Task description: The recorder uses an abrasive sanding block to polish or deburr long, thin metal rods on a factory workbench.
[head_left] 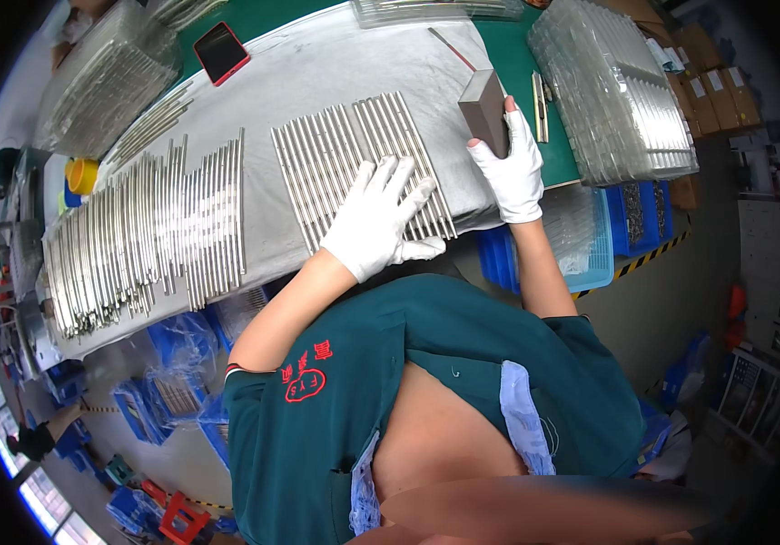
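My left hand (374, 220), in a white glove with its fingers spread, lies flat on the lower part of a row of slim metal rods (317, 150). The rods lie side by side on a grey-white cloth (267, 82), with a narrow gap splitting the row. To their right, my right hand (513, 177) grips a grey-brown rectangular block (484, 116) at its near side. This glove leaves the thumb tip and a fingertip bare. Whether the block touches the cloth, I cannot tell. Farther left spreads a larger, uneven row of similar rods (136, 236).
Stacks of clear plastic trays stand at the far left (104, 82) and right (612, 104). A red-edged phone (221, 54) lies at the back. Several rods (540, 107) rest near the right stack. A yellow cup-like item (82, 176) sits left; a blue basket (590, 250) is below the table's right edge.
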